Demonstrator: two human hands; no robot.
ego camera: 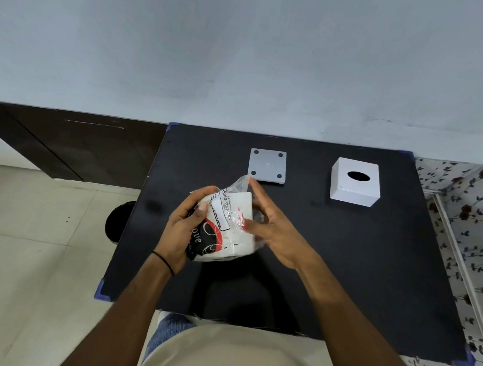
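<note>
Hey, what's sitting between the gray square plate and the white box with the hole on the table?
Nothing. The head view shows only bare black table between the gray plate and the white box.

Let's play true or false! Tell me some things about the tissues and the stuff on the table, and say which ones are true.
1. The left hand and the right hand both hold the tissue pack. True.
2. The white tissue box lies tipped on its side. False: it stands upright, oval hole facing up.
3. The grey square plate lies on the black table beside the box. True.
4. The tissue pack sits inside the box. False: it is in the hands, apart from the box.
</note>
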